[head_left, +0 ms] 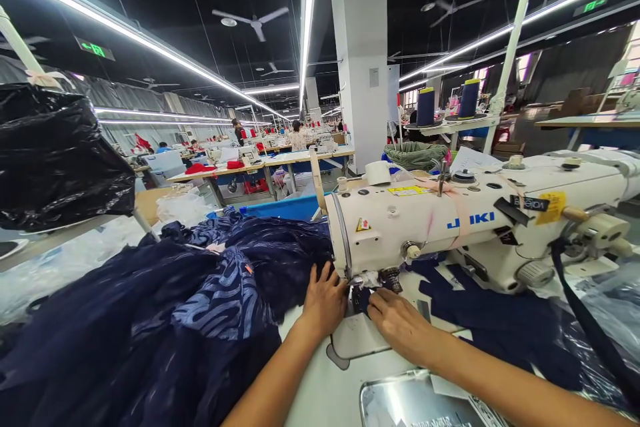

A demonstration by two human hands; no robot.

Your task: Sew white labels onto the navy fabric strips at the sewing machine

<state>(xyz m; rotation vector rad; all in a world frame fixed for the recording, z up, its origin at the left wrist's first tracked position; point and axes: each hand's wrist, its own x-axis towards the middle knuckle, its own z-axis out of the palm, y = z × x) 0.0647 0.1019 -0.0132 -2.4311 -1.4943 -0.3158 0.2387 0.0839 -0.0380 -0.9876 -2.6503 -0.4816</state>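
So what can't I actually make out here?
In the head view:
Stitching point: tucked under the sewing machine, among dark parts.
Grip of the right hand: its fingers hide the fingertips.
Black plastic: opaque, so nothing beneath shows; left edge cuts it.
Blue lettering: a peach strip covers part.
Shiny panel: cut by the bottom edge.
Distant people: too small for detail.
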